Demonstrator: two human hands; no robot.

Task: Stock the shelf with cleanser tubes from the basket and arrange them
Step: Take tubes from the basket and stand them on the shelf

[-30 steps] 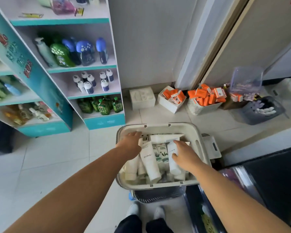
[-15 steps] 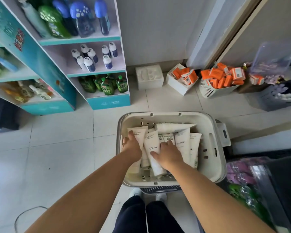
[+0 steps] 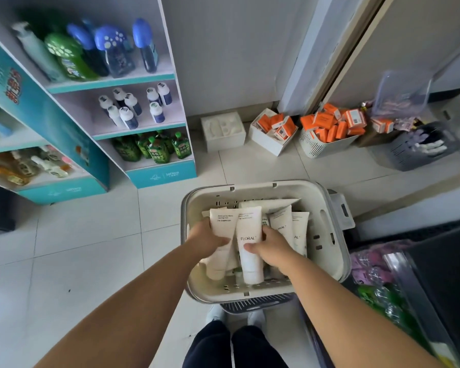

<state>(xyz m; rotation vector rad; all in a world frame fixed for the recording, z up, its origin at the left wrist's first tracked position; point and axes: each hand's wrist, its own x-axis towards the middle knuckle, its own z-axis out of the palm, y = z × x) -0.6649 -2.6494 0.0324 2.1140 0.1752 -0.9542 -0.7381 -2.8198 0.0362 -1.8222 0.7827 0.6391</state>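
Note:
A cream plastic basket [image 3: 332, 243] sits on the floor in front of me, holding several white cleanser tubes. My left hand [image 3: 206, 239] grips a white tube [image 3: 222, 221] with small print, its flat end pointing up. My right hand [image 3: 270, 244] holds a white tube [image 3: 248, 251] marked FLORAL, thumb across its front. More tubes [image 3: 299, 227] lie to the right inside the basket. The teal-edged shelf unit [image 3: 133, 128] stands to the upper left, across the tiled floor.
The shelf carries blue and green bottles [image 3: 109, 51], small white bottles [image 3: 133, 106] and green pouches [image 3: 154, 148]. Along the wall sit a white foam box [image 3: 222, 130], boxes of orange packets [image 3: 329, 127] and a grey basket [image 3: 422, 150]. A dark counter [image 3: 436, 288] is at right.
The view has tilted up a little. Both hands have closed on tubes and lifted them slightly, so the two tubes now stand higher in the basket.

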